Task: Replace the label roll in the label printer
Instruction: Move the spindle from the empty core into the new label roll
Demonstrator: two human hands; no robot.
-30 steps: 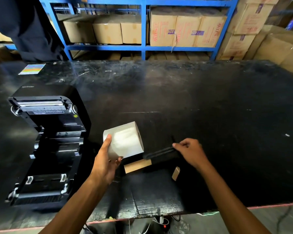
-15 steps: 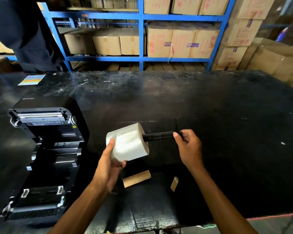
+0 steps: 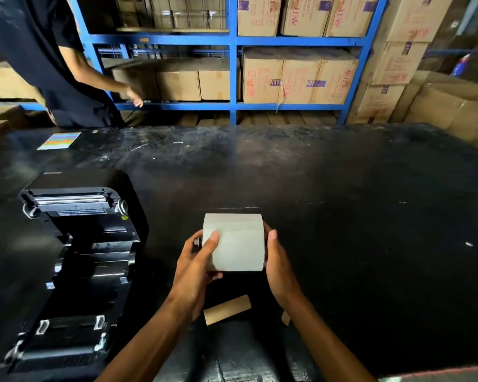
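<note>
White label roll (image 3: 236, 244) pinched endwise between left hand (image 3: 196, 267) and right hand (image 3: 278, 264), axis left-right; open printer (image 3: 75, 260) lying leftward, nearer left hand.

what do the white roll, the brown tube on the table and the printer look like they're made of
White roll: paper, matte, going by its flat pale wound surface.
Brown tube: likely bare cardboard, dull tan with no sheen.
Printer: mostly black plastic, semi-gloss with soft highlights; the bright bar across its open lid looks like metal.
</note>
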